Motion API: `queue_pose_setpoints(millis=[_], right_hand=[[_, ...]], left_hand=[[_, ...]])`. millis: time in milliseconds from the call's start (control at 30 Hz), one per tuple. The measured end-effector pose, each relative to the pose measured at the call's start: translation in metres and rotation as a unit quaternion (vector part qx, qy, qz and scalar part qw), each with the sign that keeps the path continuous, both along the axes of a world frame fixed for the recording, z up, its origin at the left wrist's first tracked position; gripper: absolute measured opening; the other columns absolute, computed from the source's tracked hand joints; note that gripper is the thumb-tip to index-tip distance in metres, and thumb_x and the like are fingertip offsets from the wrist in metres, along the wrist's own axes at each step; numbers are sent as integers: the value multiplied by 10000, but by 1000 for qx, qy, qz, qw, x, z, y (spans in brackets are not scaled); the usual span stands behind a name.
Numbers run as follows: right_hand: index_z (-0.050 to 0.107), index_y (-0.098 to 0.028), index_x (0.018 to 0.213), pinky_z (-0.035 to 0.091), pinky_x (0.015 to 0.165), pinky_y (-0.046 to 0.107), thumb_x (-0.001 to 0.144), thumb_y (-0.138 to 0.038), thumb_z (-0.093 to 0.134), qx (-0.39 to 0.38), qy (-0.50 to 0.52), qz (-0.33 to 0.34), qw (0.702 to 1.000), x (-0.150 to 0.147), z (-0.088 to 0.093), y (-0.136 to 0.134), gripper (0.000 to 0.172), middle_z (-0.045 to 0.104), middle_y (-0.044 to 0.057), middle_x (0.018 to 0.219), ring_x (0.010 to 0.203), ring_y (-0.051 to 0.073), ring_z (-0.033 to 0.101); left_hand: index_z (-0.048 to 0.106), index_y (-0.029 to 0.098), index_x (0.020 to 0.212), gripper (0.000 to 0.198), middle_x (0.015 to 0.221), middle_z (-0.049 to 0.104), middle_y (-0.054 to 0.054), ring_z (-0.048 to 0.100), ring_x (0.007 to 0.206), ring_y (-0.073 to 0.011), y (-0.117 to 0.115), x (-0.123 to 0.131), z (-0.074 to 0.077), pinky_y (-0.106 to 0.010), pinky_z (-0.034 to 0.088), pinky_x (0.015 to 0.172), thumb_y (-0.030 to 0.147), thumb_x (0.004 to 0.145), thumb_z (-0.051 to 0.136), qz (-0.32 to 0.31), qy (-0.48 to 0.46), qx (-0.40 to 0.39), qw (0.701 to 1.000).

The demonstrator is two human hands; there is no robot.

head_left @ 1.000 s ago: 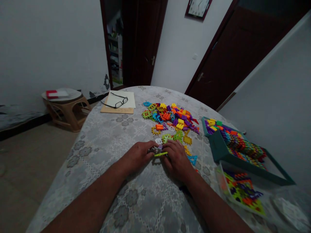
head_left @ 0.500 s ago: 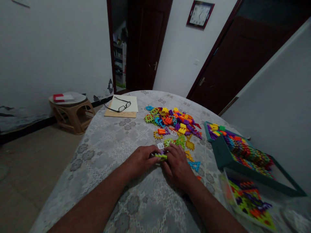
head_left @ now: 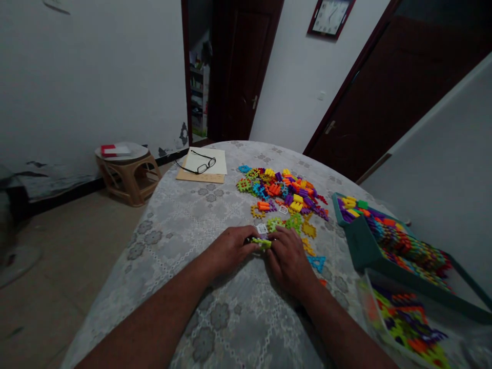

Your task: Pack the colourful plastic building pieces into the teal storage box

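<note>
Between my two hands is a small assembly of plastic building pieces (head_left: 263, 243), lime green at the front with purple and a white lattice piece (head_left: 262, 228) behind. My left hand (head_left: 233, 248) pinches its left end between thumb and fingers. On the other end, my right hand (head_left: 288, 256) has its fingers closed round it, hiding part of it. Just beyond lie loose green toothed pieces (head_left: 294, 222). To the right of my right hand are yellow pieces (head_left: 309, 230) and a blue triangular piece (head_left: 317, 263).
A heap of coloured building pieces (head_left: 284, 189) covers the table's far middle. Eyeglasses (head_left: 202, 167) lie on papers (head_left: 217, 159) at the far left. On the right stand a green box (head_left: 357, 243) and a clear plastic bin (head_left: 384, 318) full of pieces. A stool (head_left: 130, 177) stands beyond the table.
The whole view has shifted, so everything appears slightly further right. Both hands stay closed on the assembly, with little visible change in their grip.
</note>
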State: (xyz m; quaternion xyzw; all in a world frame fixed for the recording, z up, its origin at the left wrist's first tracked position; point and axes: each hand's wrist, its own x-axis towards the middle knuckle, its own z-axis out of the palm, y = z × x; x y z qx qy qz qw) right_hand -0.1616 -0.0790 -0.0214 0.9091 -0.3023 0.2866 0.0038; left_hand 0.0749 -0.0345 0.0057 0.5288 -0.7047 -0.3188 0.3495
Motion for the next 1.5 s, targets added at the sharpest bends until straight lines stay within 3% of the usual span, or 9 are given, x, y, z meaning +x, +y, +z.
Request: queue_pose_setpoints(millis=[100,200,333,567,867,1033,1267,1400,1500], right_hand=[[688,-249,1224,407,1238,633,1040,-228,619,-9,-21,-2,1000,0,2,-1,198,742,114,1277,1350,343,616],[671,-234,1299,528,1079,517,1052,-244,624,-17,-43,9,999,-1,3,-3,252,754,118,1208,1160,306,681],[702,-230,1208,549,891,428,1073,-240,601,-12,-42,28,999,-1,2,-4,168,769,81,1021,952,265,697],[753,-239,1105,564,866,413,1088,-277,578,65,-89,-17,994,-4,-1,-6,179,802,73,996,910,252,734],[758,-227,1090,568,866,396,1054,-305,599,94,-89,-51,990,-3,1,-7,181,803,86,989,904,259,742],[744,-233,1064,553,852,377,1047,-326,609,113,-92,-64,987,-6,2,-8,165,797,78,996,917,251,732],[758,-220,1126,538,907,398,1063,-333,613,80,-83,-34,993,-7,5,-10,195,796,88,1003,930,257,719],[750,-215,1120,528,891,404,1064,-315,624,64,-83,-20,994,-7,2,-13,171,797,92,997,916,259,718],[749,-210,1129,532,871,405,1062,-303,638,74,-77,-21,994,-6,-2,-14,159,802,94,1010,899,260,721]], left_hand=[[779,228,1114,186,1072,828,-38,724,985,-213,0,1,0,-334,530,922,241,969,663,3,-11,0,1000],[785,213,1106,185,1060,825,-46,726,979,-213,1,1,2,-331,529,927,238,967,665,6,-6,2,1000],[788,211,1077,171,1032,825,-50,724,973,-219,2,0,4,-325,539,900,290,971,679,1,8,12,1000],[786,233,1119,216,1104,832,-47,729,1024,-223,1,2,3,-335,543,959,233,950,651,13,-10,12,1000],[786,243,1240,326,1201,823,-66,739,1119,-249,-1,5,0,-378,535,1045,232,1007,559,2,-17,2,1000],[779,219,1300,370,1066,822,-64,728,1025,-241,-3,5,0,-360,554,971,235,1017,541,22,-9,35,999],[759,202,1360,408,963,795,-63,700,886,-212,-5,4,-2,-344,545,902,212,1033,516,33,-3,53,998],[759,208,1349,404,973,797,-66,703,932,-215,-5,5,1,-334,531,935,186,1027,516,15,-20,59,998],[766,232,1320,416,1097,812,-72,709,1039,-233,-5,4,4,-347,517,988,140,987,534,-3,-34,45,998]])
